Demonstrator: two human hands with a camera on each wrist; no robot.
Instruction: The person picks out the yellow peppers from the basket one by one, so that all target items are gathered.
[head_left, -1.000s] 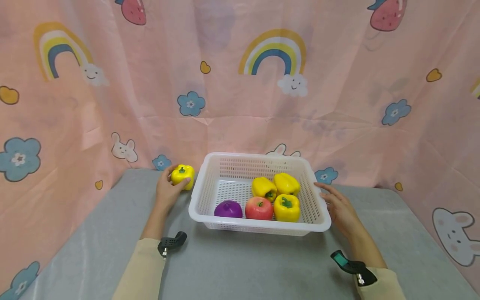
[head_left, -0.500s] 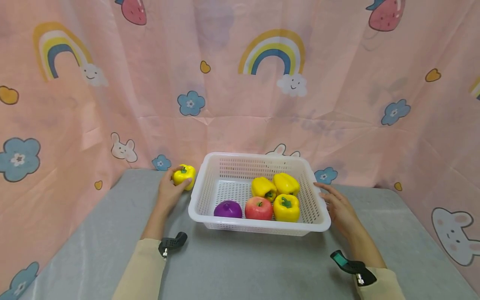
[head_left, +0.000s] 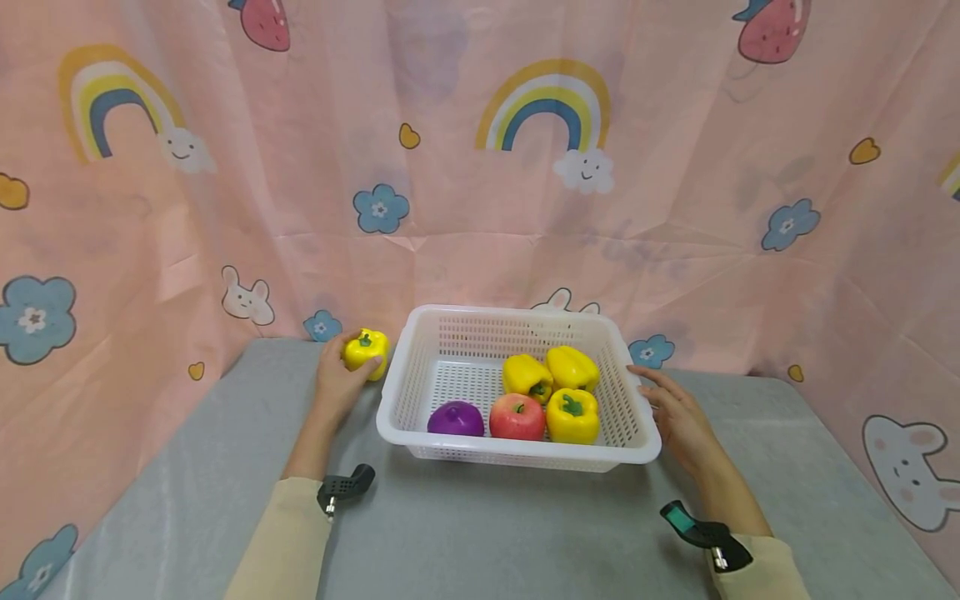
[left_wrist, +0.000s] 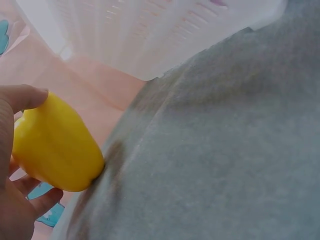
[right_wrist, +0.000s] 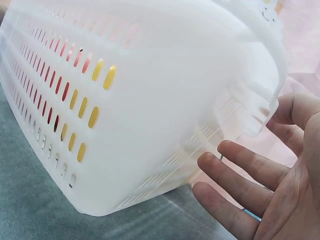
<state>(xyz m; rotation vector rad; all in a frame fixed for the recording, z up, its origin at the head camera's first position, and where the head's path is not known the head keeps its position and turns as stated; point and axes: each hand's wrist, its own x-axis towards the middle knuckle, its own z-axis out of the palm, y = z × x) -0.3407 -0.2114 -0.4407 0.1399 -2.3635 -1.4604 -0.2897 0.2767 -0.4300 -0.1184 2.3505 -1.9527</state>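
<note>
My left hand (head_left: pixel 339 379) holds a yellow bell pepper (head_left: pixel 367 352) by its sides, just left of the white plastic basket (head_left: pixel 517 451). In the left wrist view the thumb lies on one side of this bell pepper (left_wrist: pixel 60 145) and fingers on the other; its lower end appears to touch the table. My right hand (head_left: pixel 681 421) is at the basket's right end, loosely extended fingers near the wall and the uppermost at the rim. Inside the basket are a purple onion-like vegetable (head_left: pixel 456 419), a red apple (head_left: pixel 517 417) and three yellow bell peppers (head_left: pixel 573 417).
The basket stands on a grey cloth-covered table (head_left: pixel 510 533). Behind it hangs a pink printed curtain (head_left: pixel 465 267). Black wrist mounts (head_left: pixel 345 487) sit at both sleeves.
The left hand and its bell pepper shifted slightly right, then slightly back left, with a small tilt. The right hand, the basket and its contents stay in place.
</note>
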